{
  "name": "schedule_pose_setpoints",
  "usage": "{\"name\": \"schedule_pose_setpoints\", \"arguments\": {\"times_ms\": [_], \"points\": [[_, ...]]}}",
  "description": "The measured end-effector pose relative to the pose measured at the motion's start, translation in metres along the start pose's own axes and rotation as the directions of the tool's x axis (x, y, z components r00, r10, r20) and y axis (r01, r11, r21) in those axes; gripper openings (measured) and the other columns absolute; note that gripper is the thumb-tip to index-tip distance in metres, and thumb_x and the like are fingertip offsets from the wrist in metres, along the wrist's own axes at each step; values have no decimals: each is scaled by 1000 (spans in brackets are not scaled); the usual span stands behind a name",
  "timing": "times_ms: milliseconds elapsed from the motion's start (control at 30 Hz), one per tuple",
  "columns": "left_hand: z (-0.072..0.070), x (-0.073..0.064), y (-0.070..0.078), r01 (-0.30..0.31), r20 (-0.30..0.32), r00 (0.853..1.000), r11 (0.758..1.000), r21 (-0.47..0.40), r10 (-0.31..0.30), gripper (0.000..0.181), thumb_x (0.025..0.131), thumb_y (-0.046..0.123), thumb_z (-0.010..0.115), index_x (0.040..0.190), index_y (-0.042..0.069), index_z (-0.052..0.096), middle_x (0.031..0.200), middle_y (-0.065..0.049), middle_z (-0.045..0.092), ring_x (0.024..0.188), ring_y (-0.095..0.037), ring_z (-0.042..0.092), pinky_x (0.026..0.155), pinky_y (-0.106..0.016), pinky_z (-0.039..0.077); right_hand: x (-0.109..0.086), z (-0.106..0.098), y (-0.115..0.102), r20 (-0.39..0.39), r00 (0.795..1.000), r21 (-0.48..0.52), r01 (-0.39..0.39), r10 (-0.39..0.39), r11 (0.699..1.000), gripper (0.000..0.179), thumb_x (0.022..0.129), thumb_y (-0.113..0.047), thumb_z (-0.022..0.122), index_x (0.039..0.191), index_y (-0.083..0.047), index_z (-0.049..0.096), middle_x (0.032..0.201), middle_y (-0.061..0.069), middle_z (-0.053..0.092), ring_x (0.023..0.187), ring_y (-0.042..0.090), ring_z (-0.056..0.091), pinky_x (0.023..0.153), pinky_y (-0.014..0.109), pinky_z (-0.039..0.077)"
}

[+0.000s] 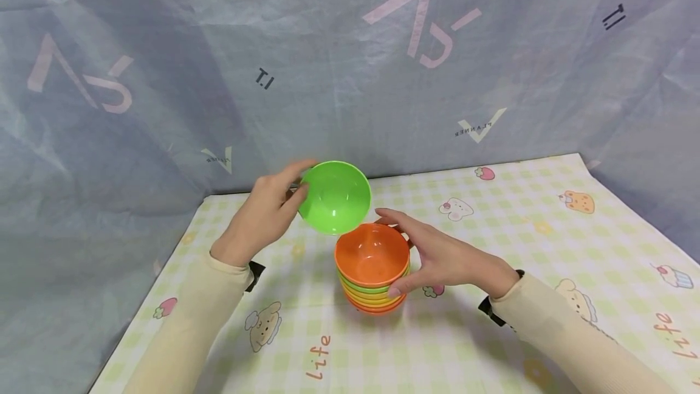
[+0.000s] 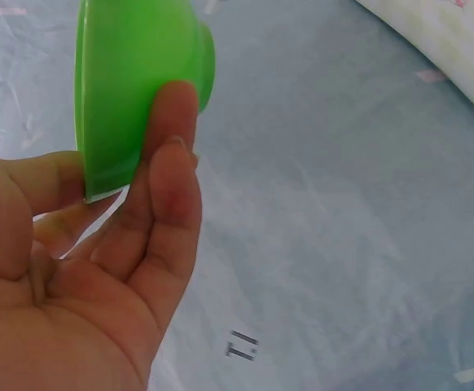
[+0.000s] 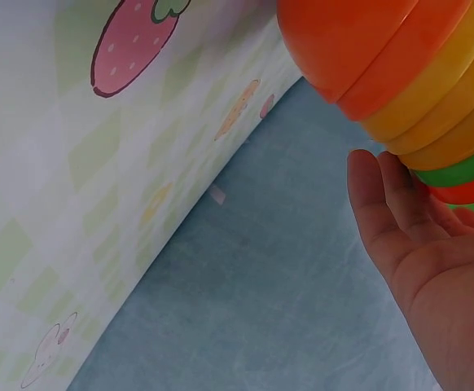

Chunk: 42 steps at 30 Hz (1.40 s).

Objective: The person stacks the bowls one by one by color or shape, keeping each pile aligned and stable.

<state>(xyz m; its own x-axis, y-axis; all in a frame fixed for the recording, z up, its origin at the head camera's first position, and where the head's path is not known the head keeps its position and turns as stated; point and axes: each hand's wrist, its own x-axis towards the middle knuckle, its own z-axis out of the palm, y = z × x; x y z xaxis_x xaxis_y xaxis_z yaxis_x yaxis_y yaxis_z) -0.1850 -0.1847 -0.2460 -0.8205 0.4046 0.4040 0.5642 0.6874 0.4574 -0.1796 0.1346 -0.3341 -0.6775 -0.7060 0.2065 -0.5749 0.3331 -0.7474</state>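
Note:
My left hand (image 1: pixel 265 208) pinches the rim of a green bowl (image 1: pixel 336 196), thumb on the inside and fingers behind. Tilted so its inside faces me, the bowl is held up just behind and left of a stack of bowls (image 1: pixel 374 297). In the left wrist view the same green bowl (image 2: pixel 131 90) shows side-on between thumb and fingers. An orange bowl (image 1: pixel 372 254) tops the stack, with green, yellow and orange ones below. My right hand (image 1: pixel 443 257) holds the stack's right side, thumb in front and fingers behind. The right wrist view shows several stacked bowls (image 3: pixel 416 90) above the fingers.
A checked tablecloth (image 1: pixel 547 248) with cartoon prints covers the table. Behind the table's far edge hangs a grey-blue curtain (image 1: pixel 339 78), which also runs along both sides.

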Motion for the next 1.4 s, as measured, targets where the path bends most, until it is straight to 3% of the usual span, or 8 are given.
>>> {"name": "schedule_pose_setpoints", "arguments": {"times_ms": [267, 500, 667, 767, 900, 1167, 1300, 1400], "points": [[9, -7, 19, -93, 34, 995, 996, 11, 93, 42, 111, 7, 54, 152, 17, 58, 132, -5, 71, 75, -19, 56, 74, -39, 53, 4, -1, 1, 20, 997, 21, 78, -79, 997, 112, 79, -46, 96, 166, -30, 27, 157, -10, 48, 135, 15, 54, 111, 44, 48], [15, -11, 30, -176, 65, 982, 984, 17, 175, 42, 110, 3, 55, 151, 13, 59, 138, -4, 70, 117, -17, 69, 101, -41, 56, 5, -3, 1, 24, 997, 29, 70, -71, 997, 109, 77, -44, 98, 162, -30, 31, 148, -12, 54, 129, 14, 57, 104, 44, 51], [20, -13, 35, -173, 94, 981, 983, 58, 167, 40, 111, 6, 54, 149, 16, 60, 133, -1, 73, 114, -17, 71, 115, -63, 41, 5, -2, 2, 21, 998, 40, 61, -62, 997, 114, 76, -43, 99, 164, -30, 29, 150, -12, 53, 131, 15, 55, 102, 44, 52], [23, -14, 36, -169, 108, 981, 983, 77, 161, 39, 111, 8, 54, 148, 17, 60, 126, -2, 76, 98, -16, 71, 108, -63, 46, 5, -2, 3, 21, 998, 57, 60, -61, 997, 115, 76, -42, 99, 165, -31, 28, 152, -12, 52, 133, 15, 54, 101, 44, 53], [28, -15, 35, -196, 106, 977, 977, 86, 187, 37, 110, 7, 56, 146, 15, 62, 125, -3, 76, 96, -14, 71, 88, -42, 59, 4, -2, 3, 20, 998, 59, 53, -55, 997, 116, 76, -41, 99, 166, -32, 26, 154, -11, 51, 135, 15, 53, 99, 43, 54], [35, -16, 34, -219, 106, 972, 971, 94, 209, 39, 108, 5, 60, 146, 12, 63, 128, -6, 75, 92, -14, 70, 83, -37, 59, 2, -1, 2, 13, 1000, 78, 4, -5, 997, 139, 78, -36, 99, 171, -26, -3, 158, 5, 47, 137, 22, 52, 102, 48, 53], [37, -15, 33, -216, 126, 971, 972, 93, 204, 45, 108, 6, 60, 152, 14, 57, 93, -2, 73, 66, -9, 53, 64, -30, 51, 2, -1, 2, 1, 1000, 73, -2, 2, 997, 146, 76, -34, 101, 170, -30, -11, 153, 8, 51, 139, 24, 51, 102, 48, 53], [40, -14, 31, -214, 141, 970, 970, 113, 198, 47, 109, 8, 59, 155, 17, 53, 68, 5, 50, 55, -6, 38, 53, -27, 40, 1, -1, 2, -5, 1000, 57, 8, -7, 998, 147, 76, -35, 101, 170, -28, -11, 149, 7, 54, 136, 23, 53, 101, 46, 53]]}}
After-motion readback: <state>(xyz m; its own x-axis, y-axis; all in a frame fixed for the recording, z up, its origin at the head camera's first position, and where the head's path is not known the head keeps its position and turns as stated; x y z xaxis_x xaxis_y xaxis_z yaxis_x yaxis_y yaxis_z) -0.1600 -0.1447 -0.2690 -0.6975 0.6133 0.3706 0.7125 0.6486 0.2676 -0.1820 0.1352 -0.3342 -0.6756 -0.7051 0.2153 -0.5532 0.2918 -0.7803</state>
